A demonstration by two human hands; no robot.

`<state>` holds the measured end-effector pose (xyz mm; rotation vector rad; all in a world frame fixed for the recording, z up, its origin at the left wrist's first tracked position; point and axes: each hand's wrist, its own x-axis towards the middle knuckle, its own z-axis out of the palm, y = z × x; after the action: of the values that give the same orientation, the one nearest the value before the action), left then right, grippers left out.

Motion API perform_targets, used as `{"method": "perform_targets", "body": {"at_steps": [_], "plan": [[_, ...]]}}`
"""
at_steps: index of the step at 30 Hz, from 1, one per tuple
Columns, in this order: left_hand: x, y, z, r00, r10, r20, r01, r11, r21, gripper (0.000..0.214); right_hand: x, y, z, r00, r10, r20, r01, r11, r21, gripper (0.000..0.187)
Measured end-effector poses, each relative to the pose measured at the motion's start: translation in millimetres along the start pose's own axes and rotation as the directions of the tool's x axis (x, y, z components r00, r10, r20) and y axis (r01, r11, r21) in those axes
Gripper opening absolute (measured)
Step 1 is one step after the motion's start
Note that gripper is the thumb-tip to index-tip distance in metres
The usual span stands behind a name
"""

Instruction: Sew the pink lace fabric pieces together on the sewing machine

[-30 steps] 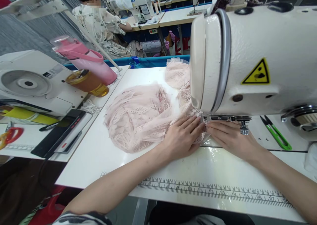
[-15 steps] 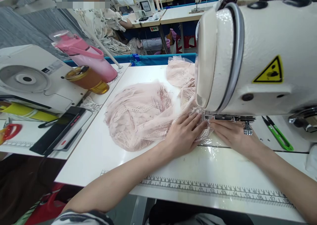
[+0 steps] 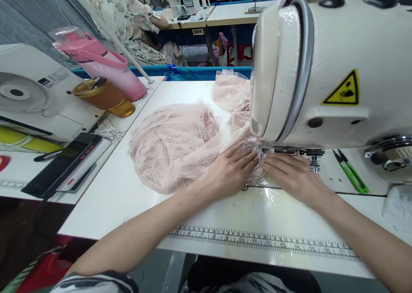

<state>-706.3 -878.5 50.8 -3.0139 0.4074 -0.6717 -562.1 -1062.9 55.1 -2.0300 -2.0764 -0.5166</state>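
Note:
Pale pink lace fabric [image 3: 174,149] lies bunched on the white sewing table, and a strip of it runs under the head of a white sewing machine [image 3: 322,69]. My left hand [image 3: 230,170] rests flat on that strip, fingers stretched out, just left of the presser area. At the right edge of the lace, close below the machine's metal attachment [image 3: 296,151], my right hand [image 3: 289,175] has its fingers together, with the fingertips on the fabric. Its thumb is hidden. The needle cannot be seen behind the machine head and fingers.
Green thread snips [image 3: 352,172] lie right of my right hand. A printed ruler [image 3: 257,241] runs along the table's front. To the left are a pink bottle [image 3: 106,67], an amber cup [image 3: 104,97] and another machine [image 3: 41,91]. A person [image 3: 119,13] sits beyond.
The view has shifted slightly, so most things sit a little further left and up. My right hand has drawn a bit nearer the lace edge; my left hand stays on the fabric.

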Motion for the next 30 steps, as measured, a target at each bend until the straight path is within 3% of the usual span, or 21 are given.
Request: {"method": "perform_targets", "body": {"at_steps": [9, 17, 30], "plan": [[2, 3, 3.5, 1.000, -0.004, -0.024, 0.005, 0.997, 0.080, 0.040, 13, -9, -1, 0.986, -0.107, -0.125, 0.107, 0.994, -0.010, 0.024], [0, 1, 10.1, 0.999, -0.005, -0.034, 0.004, 0.999, -0.040, 0.038, 12, -10, -2, 0.985, -0.077, -0.154, 0.081, 0.997, 0.019, 0.020], [2, 0, 7.3, 1.000, -0.007, 0.002, 0.007, 0.996, -0.089, 0.039, 11, -11, -3, 0.985, -0.092, -0.148, 0.093, 0.996, 0.001, 0.020]]}}
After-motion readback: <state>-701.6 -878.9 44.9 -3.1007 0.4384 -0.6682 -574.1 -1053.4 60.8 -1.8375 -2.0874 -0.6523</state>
